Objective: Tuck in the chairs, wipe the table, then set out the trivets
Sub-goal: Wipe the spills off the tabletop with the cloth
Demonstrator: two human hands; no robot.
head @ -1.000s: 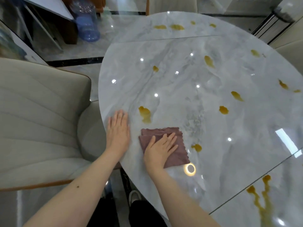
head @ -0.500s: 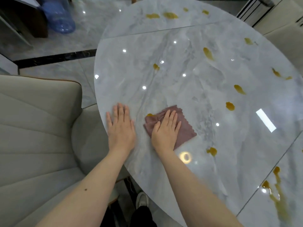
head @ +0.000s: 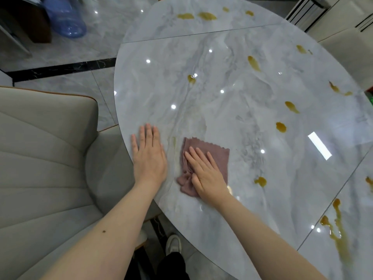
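Note:
A round grey marble table (head: 232, 110) carries several yellow-brown spills (head: 281, 126). A mauve cloth (head: 219, 156), partly bunched at its near end, lies near the table's left front edge. My right hand (head: 205, 174) presses flat on the cloth with straight fingers. My left hand (head: 148, 156) rests flat on the bare tabletop by the rim, just left of the cloth. A faint yellow smear (head: 173, 141) shows between the two hands. No trivets are in view.
A beige upholstered chair (head: 44, 158) stands at the left, its seat partly under the table rim. Another pale chair (head: 349, 47) is at the far right. A blue water jug (head: 64, 17) sits on the floor at the back left. My shoe (head: 173, 244) shows below the rim.
My right hand has slid the cloth over the spill by the left edge, leaving only a faint smear there. The cloth is more bunched now. My left hand has stayed flat on the table.

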